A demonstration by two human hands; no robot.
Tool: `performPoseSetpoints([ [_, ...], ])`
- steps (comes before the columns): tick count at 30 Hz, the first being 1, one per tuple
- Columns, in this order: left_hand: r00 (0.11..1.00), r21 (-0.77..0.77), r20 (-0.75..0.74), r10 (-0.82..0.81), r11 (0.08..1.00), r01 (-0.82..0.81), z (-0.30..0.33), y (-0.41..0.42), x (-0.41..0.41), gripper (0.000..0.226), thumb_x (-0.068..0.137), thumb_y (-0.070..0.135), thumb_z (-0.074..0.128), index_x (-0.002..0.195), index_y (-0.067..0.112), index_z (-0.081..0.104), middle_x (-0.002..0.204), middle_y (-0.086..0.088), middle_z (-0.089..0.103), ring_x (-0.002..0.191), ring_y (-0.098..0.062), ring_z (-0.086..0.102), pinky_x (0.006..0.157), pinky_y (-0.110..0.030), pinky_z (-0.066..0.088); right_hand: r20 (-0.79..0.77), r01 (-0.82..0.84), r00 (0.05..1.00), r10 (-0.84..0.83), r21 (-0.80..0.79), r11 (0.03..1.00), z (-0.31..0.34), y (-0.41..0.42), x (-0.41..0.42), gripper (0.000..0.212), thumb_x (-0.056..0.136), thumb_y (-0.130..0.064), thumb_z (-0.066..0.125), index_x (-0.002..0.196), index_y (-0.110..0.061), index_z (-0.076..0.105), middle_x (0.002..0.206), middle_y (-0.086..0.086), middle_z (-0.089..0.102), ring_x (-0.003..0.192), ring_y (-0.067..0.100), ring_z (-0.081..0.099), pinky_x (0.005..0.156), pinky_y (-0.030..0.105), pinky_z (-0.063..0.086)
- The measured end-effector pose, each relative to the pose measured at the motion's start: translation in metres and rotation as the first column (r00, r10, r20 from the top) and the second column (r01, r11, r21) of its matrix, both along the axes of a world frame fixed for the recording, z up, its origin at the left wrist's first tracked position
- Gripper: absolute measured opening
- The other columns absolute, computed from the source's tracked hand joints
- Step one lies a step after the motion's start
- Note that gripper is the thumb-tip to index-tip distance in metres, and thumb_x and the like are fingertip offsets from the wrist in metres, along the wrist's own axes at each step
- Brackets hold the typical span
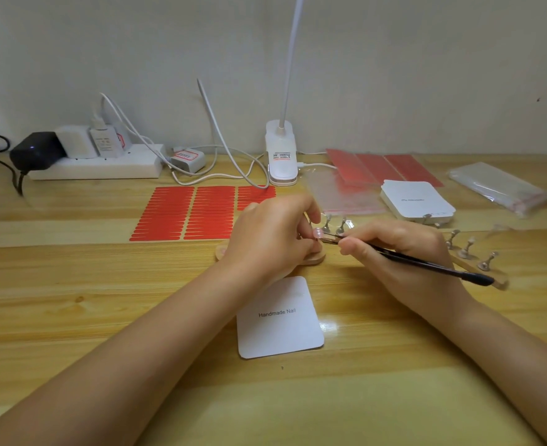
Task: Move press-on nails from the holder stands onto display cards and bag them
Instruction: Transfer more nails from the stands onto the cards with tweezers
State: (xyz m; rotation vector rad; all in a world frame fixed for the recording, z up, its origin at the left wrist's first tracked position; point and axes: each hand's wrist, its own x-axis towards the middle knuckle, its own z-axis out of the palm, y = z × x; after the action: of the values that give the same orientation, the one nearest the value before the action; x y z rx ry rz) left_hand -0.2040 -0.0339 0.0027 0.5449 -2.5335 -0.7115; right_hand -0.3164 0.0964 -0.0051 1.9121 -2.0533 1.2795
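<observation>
While the small pink press-on nail sits on top of its stand near the middle of the desk, the person works on it with both hands. The left hand curls round the stand, I think to keep it from wobbling; how tight the fingers are I cannot see. The right hand pinches thin black metal tweezers, and the tips touch the nail, likely so it can be lifted off without bare fingers touching it.

The round pale wooden base lies under the left hand. Closer to the front edge lies a white square card printed "Handmade Nail", with no nails on it yet. It waits close by so the nail has a short trip.

More small metal holder stands stand past the right hand; whether they hold nails is too blurry to tell. Towards the back right are a stack of white cards and clear plastic bags with red strips. I see nothing in them. Red sticker sheets lie behind the left hand.
</observation>
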Motion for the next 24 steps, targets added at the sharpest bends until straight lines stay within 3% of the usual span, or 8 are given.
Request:
performPoseSetpoints([
  [2,1.0,0.007,0.005,-0.001,1.0,0.001,0.0,0.0,0.0,0.032,0.075,0.019,0.074,0.083,0.033,0.047,0.062,0.022,0.055,0.063,0.011,0.045,0.072,-0.027,0.032,0.032,0.042,0.999,-0.038,-0.112,0.993,-0.002,0.002,-0.001,0.019,0.081,-0.024,0.064,0.07,-0.009,0.071,0.061,0.004,0.065,0.061,0.009,0.056,0.056,0.016,0.041],
  [6,1.0,0.011,0.006,-0.006,1.0,0.006,0.001,0.001,0.0,0.032,0.075,0.018,0.074,0.084,0.032,0.047,0.062,0.02,0.055,0.063,0.006,0.046,0.073,-0.027,0.033,0.211,0.069,0.976,-0.051,-0.077,0.995,-0.003,0.002,-0.003,0.027,0.083,-0.041,0.061,0.069,-0.019,0.068,0.062,0.012,0.066,0.059,0.02,0.058,0.057,0.029,0.044],
  [9,1.0,0.006,0.013,0.0,1.0,0.0,0.002,0.001,0.0,0.032,0.075,0.018,0.074,0.084,0.032,0.047,0.062,0.02,0.055,0.066,0.0,0.047,0.074,-0.028,0.035,0.394,0.037,0.919,0.002,-0.091,0.995,-0.003,-0.001,-0.003,0.02,0.082,-0.038,0.058,0.07,-0.024,0.066,0.068,-0.005,0.071,0.064,0.006,0.066,0.061,0.014,0.047],
  [12,1.0,0.017,0.013,0.001,1.0,-0.001,0.003,0.001,0.0,0.032,0.075,0.017,0.074,0.085,0.031,0.047,0.063,0.019,0.056,0.068,-0.004,0.049,0.076,-0.029,0.038,0.569,0.006,0.82,0.071,-0.132,0.991,-0.002,-0.004,-0.002,0.017,0.08,-0.032,0.057,0.069,-0.02,0.064,0.069,-0.004,0.071,0.064,0.01,0.069,0.064,0.015,0.052],
  [24,1.0,0.009,0.005,-0.002,1.0,0.002,0.003,0.001,0.0,0.033,0.074,0.018,0.075,0.083,0.03,0.047,0.059,0.02,0.055,0.065,0.0,0.046,0.076,-0.03,0.038,0.701,0.095,0.712,0.041,-0.154,0.984,-0.003,-0.01,0.005,0.023,0.08,-0.029,0.055,0.07,-0.008,0.06,0.061,-0.004,0.069,0.061,0.01,0.069,0.059,0.016,0.053],
])
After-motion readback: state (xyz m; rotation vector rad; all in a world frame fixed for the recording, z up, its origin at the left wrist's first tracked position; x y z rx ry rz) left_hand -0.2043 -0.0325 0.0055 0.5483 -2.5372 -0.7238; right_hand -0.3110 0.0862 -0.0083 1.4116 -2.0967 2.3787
